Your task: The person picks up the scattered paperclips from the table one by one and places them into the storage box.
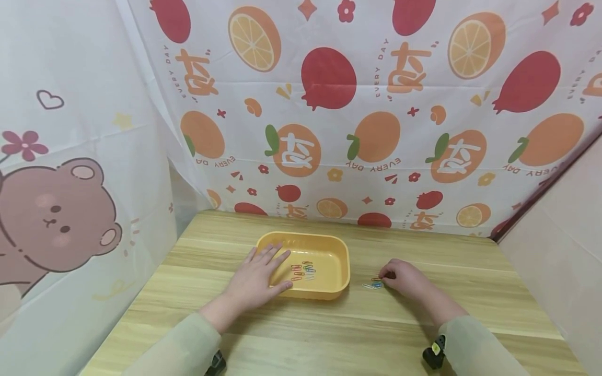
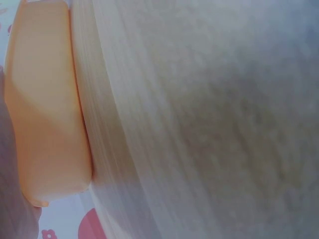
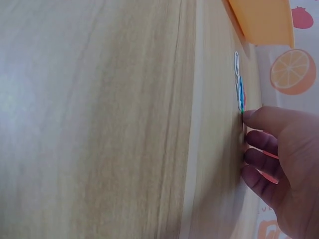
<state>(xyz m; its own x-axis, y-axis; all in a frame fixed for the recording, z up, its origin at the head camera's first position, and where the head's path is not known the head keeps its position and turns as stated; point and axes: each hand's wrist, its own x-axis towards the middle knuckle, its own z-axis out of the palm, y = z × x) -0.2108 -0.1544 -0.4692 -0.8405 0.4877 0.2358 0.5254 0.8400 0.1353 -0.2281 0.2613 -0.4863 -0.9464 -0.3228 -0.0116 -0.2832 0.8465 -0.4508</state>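
Observation:
My left hand [image 1: 256,277] lies with spread fingers over the left side of a yellow plastic tray [image 1: 348,266], the thumb by its near rim. In the left wrist view only the tray's outer wall [image 2: 50,104] and a strip of the hand show. Inside the tray lie several coloured paper clips [image 1: 303,271], red ones to the left. Right of the tray, my right hand [image 1: 406,279] pinches at a reddish paper clip beside a small pile of paper clips [image 1: 372,285]. The thumb [image 3: 256,118] hides the index fingertip in the right wrist view; white and blue paper clips [image 3: 238,82] lie beyond it.
A wood-grain table [image 1: 301,334] carries everything. Behind it hangs a fruit-print cloth [image 1: 329,130], with a bear-print cloth [image 1: 70,219] on the left and a pale cloth [image 1: 559,250] on the right.

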